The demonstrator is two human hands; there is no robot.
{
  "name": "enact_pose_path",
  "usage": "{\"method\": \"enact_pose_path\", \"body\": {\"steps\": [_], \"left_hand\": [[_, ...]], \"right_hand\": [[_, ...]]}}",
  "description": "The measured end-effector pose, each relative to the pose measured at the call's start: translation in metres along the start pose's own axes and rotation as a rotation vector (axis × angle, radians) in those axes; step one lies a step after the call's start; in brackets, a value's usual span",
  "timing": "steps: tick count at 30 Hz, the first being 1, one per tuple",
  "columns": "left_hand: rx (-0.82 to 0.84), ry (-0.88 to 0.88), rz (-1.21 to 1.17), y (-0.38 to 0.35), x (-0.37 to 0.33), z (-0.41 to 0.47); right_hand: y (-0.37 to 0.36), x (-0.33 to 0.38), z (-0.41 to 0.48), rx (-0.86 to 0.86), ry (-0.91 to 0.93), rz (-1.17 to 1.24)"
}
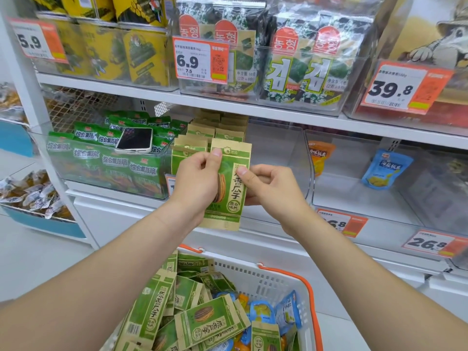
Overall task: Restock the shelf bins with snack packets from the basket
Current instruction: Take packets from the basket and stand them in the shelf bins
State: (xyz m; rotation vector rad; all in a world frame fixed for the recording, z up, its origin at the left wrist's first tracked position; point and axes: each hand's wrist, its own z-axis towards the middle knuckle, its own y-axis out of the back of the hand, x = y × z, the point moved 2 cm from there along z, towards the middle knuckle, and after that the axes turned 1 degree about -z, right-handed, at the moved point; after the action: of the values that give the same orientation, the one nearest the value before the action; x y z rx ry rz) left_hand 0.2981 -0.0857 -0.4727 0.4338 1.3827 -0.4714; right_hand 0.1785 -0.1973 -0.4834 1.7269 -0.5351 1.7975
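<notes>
Nearest, low in view: white basket (255, 279) with orange handle, heaped with green-and-tan seed packets (210, 317) lying at all angles, a few blue and orange pouches (288, 312) among them. Above that, both hands up in front of the shelf, on one seed packet (229, 191). Left hand (195, 183): thumb on the front near the upper left edge, fingers curled behind, pinching. Right hand (272, 190): thumb on the right edge about mid-height, fingers curled behind, pinching too. Held upright, long axis vertical, printed face toward the camera, top edge roughly level. Straight beyond and a little higher: clear bin (291, 158) on the middle shelf, rows of matching packets (202, 138) standing upright, faces forward, in its left part; right part seemingly bare. Same orientation as the stocked rows, so probably no turning needed, only a push away from the body and over the bin's front wall. Left hand closer to the standing rows, right hand closer to the bare part. Cannot tell whether touching the front row or just short of it. Farther left, a phone (135, 139) lying on green packets in the neighbouring bin.
</notes>
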Motion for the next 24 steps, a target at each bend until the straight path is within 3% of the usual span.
{"method": "enact_pose_path", "body": {"steps": [2, 6, 9, 14, 18, 24], "left_hand": [[-0.020, -0.113, 0.136, 0.003, -0.007, 0.005], [-0.109, -0.285, 0.415, 0.012, -0.028, 0.022], [-0.086, -0.242, 0.709, 0.016, -0.034, 0.037], [-0.126, -0.229, 0.920, 0.021, -0.012, 0.047], [-0.155, -0.168, 0.968, 0.021, 0.009, 0.057], [-0.237, -0.299, 1.171, 0.017, 0.018, 0.067]], "right_hand": [[-0.001, 0.002, 0.003, -0.069, 0.076, -0.002], [0.004, 0.006, 0.014, -0.343, 0.376, -0.233], [0.005, 0.010, 0.019, -0.460, 0.466, -0.268], [0.002, 0.007, 0.030, -0.508, 0.541, -0.306], [0.003, -0.005, 0.047, -0.483, 0.496, -0.512], [0.006, -0.027, 0.075, -0.481, 0.170, -0.568]]}}
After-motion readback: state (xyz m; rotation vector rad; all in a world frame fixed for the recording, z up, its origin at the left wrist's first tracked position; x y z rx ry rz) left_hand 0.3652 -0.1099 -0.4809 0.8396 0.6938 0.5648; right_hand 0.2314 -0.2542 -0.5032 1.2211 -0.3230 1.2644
